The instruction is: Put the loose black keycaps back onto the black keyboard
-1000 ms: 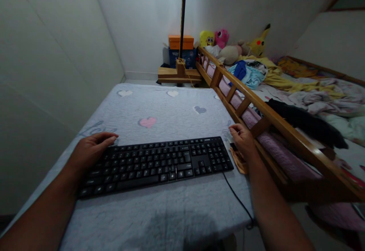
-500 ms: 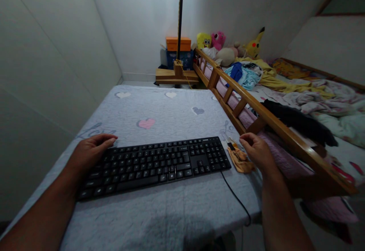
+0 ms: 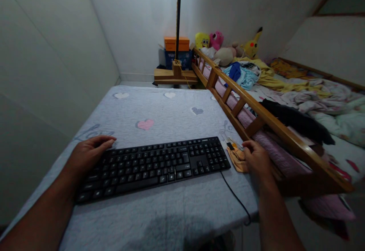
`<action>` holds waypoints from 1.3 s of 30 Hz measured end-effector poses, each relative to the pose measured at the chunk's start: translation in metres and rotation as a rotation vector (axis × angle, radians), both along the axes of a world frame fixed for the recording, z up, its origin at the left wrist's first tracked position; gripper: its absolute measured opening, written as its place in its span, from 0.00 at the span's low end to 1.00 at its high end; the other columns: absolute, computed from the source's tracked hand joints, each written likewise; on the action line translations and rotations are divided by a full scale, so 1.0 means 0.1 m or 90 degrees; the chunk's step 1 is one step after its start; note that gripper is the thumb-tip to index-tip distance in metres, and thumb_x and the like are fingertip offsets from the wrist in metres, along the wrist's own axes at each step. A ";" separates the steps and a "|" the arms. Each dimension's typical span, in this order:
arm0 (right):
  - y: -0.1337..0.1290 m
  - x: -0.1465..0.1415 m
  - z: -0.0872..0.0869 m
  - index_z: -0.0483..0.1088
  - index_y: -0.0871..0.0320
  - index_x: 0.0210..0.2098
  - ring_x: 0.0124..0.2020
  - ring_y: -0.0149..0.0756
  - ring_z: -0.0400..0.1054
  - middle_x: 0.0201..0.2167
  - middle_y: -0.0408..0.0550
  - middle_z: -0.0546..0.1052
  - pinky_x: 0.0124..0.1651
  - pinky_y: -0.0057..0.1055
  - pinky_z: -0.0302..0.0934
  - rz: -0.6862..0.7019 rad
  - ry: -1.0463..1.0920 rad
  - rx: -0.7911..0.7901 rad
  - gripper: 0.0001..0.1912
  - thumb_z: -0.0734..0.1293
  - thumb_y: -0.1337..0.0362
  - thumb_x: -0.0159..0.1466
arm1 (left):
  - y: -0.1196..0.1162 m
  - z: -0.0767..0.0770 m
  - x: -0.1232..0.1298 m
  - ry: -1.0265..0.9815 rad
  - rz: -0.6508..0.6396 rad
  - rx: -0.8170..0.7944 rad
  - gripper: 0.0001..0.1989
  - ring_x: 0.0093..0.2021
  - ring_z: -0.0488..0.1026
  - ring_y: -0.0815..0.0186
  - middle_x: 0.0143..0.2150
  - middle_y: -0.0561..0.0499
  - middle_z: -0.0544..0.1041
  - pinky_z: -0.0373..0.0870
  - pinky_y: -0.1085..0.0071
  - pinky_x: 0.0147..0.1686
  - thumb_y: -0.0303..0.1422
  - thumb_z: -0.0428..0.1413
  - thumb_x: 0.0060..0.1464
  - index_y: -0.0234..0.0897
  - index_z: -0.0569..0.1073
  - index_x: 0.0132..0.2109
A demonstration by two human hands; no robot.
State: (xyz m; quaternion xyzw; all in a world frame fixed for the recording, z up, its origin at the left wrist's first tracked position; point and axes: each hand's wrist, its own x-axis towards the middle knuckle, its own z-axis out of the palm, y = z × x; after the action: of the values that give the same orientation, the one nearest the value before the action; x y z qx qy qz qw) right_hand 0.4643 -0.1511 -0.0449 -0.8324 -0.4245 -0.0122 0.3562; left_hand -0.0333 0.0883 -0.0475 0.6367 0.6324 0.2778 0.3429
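Note:
A black keyboard (image 3: 159,163) lies at a slight slant on the pale blue cloth with heart patterns (image 3: 171,118). My left hand (image 3: 92,152) rests over its left end, thumb and fingers together; a tiny pale bit shows by the fingertips, too small to name. An orange cloth (image 3: 238,159) lies just right of the keyboard, with a small black piece (image 3: 230,146) and some thin, pale items on it. My right hand (image 3: 255,158) is at the cloth's right edge, fingers pinched; what is between them is hidden.
From the keyboard's right end a black cable (image 3: 235,196) runs to the front edge. A wooden bed rail (image 3: 256,108) borders the right side, with clothes and plush toys beyond. At the back, a dark pole (image 3: 178,19) rises from a wooden base (image 3: 168,76).
My right hand has lowered slightly and turned, and now overlaps the right edge of the orange cloth. My left hand has barely moved. The view has shifted slightly.

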 end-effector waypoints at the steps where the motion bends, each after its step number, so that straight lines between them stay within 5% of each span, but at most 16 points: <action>1: 0.01 0.02 -0.04 0.72 0.57 0.31 0.36 0.43 0.70 0.33 0.51 0.77 0.42 0.39 0.64 -0.012 -0.025 0.005 0.12 0.59 0.64 0.54 | 0.00 0.01 0.00 0.000 0.000 -0.001 0.25 0.47 0.77 0.50 0.42 0.45 0.83 0.69 0.60 0.51 0.50 0.60 0.40 0.37 0.80 0.40; 8: 0.02 0.10 -0.22 0.73 0.58 0.31 0.36 0.44 0.68 0.34 0.54 0.74 0.44 0.40 0.63 -0.037 -0.121 0.024 0.11 0.60 0.62 0.57 | -0.01 0.04 0.02 0.012 -0.010 0.012 0.24 0.47 0.77 0.49 0.41 0.45 0.83 0.68 0.58 0.52 0.51 0.59 0.39 0.38 0.80 0.39; 17: -0.02 -0.02 -0.17 0.69 0.55 0.25 0.35 0.43 0.65 0.29 0.51 0.73 0.43 0.40 0.59 0.003 -0.208 0.035 0.10 0.62 0.60 0.60 | -0.04 0.08 0.04 0.020 -0.020 0.037 0.23 0.46 0.78 0.50 0.41 0.46 0.83 0.70 0.60 0.51 0.50 0.59 0.40 0.38 0.81 0.38; 23: -0.09 -0.11 -0.14 0.72 0.57 0.32 0.38 0.44 0.66 0.33 0.52 0.76 0.47 0.42 0.57 0.070 -0.265 -0.043 0.10 0.64 0.58 0.62 | -0.04 0.07 0.04 0.017 -0.014 0.022 0.24 0.47 0.77 0.49 0.42 0.45 0.83 0.69 0.59 0.52 0.50 0.59 0.40 0.37 0.80 0.39; 39: -0.11 -0.26 -0.10 0.76 0.56 0.36 0.38 0.44 0.69 0.36 0.52 0.79 0.44 0.39 0.61 0.096 -0.135 -0.066 0.11 0.63 0.58 0.64 | -0.03 0.06 0.03 0.028 -0.005 0.024 0.23 0.45 0.78 0.50 0.40 0.47 0.83 0.70 0.60 0.49 0.50 0.59 0.40 0.38 0.80 0.39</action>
State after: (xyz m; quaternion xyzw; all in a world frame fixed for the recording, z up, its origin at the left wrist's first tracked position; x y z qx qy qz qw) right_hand 0.4380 -0.1617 -0.0549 -0.8095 -0.5211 -0.0509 0.2658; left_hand -0.0303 0.0853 -0.0413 0.6514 0.6320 0.2741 0.3181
